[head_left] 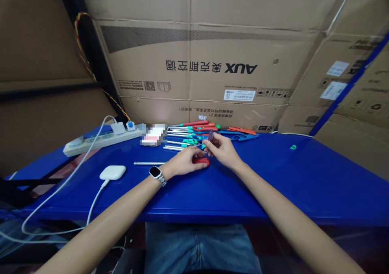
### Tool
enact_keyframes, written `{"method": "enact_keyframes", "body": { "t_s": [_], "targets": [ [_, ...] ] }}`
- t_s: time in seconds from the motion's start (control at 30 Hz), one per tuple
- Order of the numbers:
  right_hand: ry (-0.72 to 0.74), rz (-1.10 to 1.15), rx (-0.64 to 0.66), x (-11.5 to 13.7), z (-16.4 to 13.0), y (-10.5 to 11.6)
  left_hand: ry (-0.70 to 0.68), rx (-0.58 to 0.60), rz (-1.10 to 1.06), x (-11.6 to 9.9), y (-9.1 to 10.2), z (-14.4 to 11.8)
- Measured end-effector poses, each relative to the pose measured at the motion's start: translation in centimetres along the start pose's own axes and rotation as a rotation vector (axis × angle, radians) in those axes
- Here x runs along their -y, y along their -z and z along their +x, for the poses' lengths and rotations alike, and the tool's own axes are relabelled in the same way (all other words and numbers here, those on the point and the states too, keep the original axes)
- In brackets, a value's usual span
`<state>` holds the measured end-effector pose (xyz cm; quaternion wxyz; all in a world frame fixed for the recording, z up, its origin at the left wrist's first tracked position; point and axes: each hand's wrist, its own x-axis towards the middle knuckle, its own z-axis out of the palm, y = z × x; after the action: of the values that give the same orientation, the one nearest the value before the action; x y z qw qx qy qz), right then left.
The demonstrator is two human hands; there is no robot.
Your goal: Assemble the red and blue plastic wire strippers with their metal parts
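Centre of frame, on blue table (273,185): left hand (185,162) closed down on red handle piece (202,161), pinning it against tabletop. Right hand (223,148) just beside, fingertips pinched on small purple part (210,135), raised above red piece. Hands near, not clasped together. Step in hand, judged: fitting purple part to red handle (exact joint too small to tell). Next move likely calls for fine alignment, steady left grip. Behind hands: row of finished-looking tools (194,132); left of frame: white case (112,172), power strip (100,139).
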<state>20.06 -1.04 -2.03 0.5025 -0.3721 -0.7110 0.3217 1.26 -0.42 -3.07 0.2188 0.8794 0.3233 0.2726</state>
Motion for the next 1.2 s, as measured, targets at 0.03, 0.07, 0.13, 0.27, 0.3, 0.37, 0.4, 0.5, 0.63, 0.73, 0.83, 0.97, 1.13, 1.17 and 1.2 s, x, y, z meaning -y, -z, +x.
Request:
{"method": "enact_keyframes", "body": {
  "t_s": [0.03, 0.07, 0.13, 0.27, 0.3, 0.37, 0.4, 0.5, 0.63, 0.73, 0.83, 0.97, 1.13, 1.17, 1.2],
  "targets": [
    [-0.010, 0.014, 0.005, 0.0, 0.0, 0.0, -0.002, -0.068, -0.024, -0.3, 0.3, 0.2],
    [-0.018, 0.029, 0.008, 0.0, 0.1, 0.0, -0.003, -0.153, -0.060, -0.6, 0.7, 0.5],
    [-0.032, 0.054, 0.018, 0.0, 0.2, 0.1, 0.009, -0.339, -0.150, -1.5, 1.5, 1.4],
    [-0.025, 0.042, 0.019, -0.4, 0.4, -0.1, -0.041, -0.444, -0.321, -3.3, 2.3, 3.8],
    [-0.022, 0.025, 0.009, -0.5, 0.4, -0.1, -0.049, -0.451, -0.353, -3.6, 2.3, 4.3],
    [-0.029, -0.002, -0.012, -0.6, 0.4, -0.2, -0.052, -0.454, -0.416, -4.0, 1.9, 5.0],
    [-0.036, -0.007, -0.016, -0.5, 0.4, -0.1, -0.050, -0.446, -0.439, -4.0, 1.7, 5.2],
    [-0.062, 0.017, 0.038, 0.0, 0.4, 0.4, -0.083, -0.423, -0.416, -3.6, 1.3, 5.1],
    [-0.093, 0.099, 0.187, 1.4, 0.5, 1.7, -0.169, -0.409, -0.293, -2.8, 1.5, 4.5],
    [-0.077, 0.099, 0.223, 1.9, 0.6, 2.3, -0.187, -0.388, -0.290, -2.7, 1.6, 4.4],
    [-0.082, 0.088, 0.168, 1.5, 0.7, 1.9, -0.144, -0.453, -0.363, -3.1, 1.3, 4.7],
    [-0.076, 0.101, 0.065, 0.6, 0.7, 0.8, -0.056, -0.566, -0.498, -4.0, 0.6, 5.2],
    [-0.081, 0.094, 0.044, 1.1, 0.5, 0.6, -0.061, -0.502, -0.501, -4.2, 0.9, 4.5],
    [-0.083, 0.114, 0.084, 1.5, 0.4, 0.8, -0.074, -0.487, -0.488, -4.1, 1.1, 4.3],
    [-0.085, 0.137, 0.129, 1.7, 0.4, 1.1, -0.085, -0.474, -0.474, -3.9, 1.2, 4.0]
  ]
}}
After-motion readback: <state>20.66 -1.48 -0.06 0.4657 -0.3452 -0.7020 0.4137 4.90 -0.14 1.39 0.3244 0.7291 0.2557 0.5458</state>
